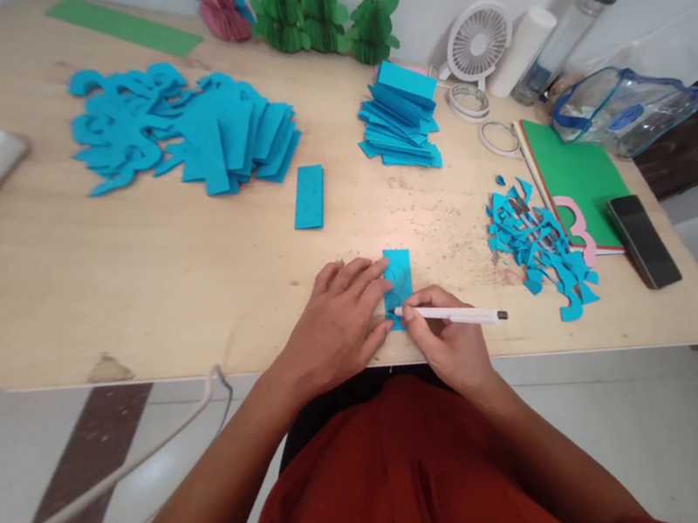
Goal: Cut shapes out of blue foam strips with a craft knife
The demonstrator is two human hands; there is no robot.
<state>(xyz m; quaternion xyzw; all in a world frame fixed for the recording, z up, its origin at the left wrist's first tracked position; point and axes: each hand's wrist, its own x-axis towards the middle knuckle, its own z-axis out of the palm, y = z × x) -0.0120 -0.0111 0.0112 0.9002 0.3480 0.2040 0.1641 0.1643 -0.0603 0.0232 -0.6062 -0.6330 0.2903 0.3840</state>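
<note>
A small blue paper strip lies upright before me near the table's front edge, with faint curved lines drawn on it. My left hand rests flat with fingers stretched out, its fingertips on the strip's left edge. In my right hand is a white pen, pinched between thumb and fingers, its tip at the lower part of the strip. Farther back lies another blue folded paper piece, also with faint marks.
Blue cut-out shapes and folded blue papers are piled behind. Blue scraps, a pink curved template, green paper and a phone lie at right. A small fan, bottle and green paper ornaments stand along the wall.
</note>
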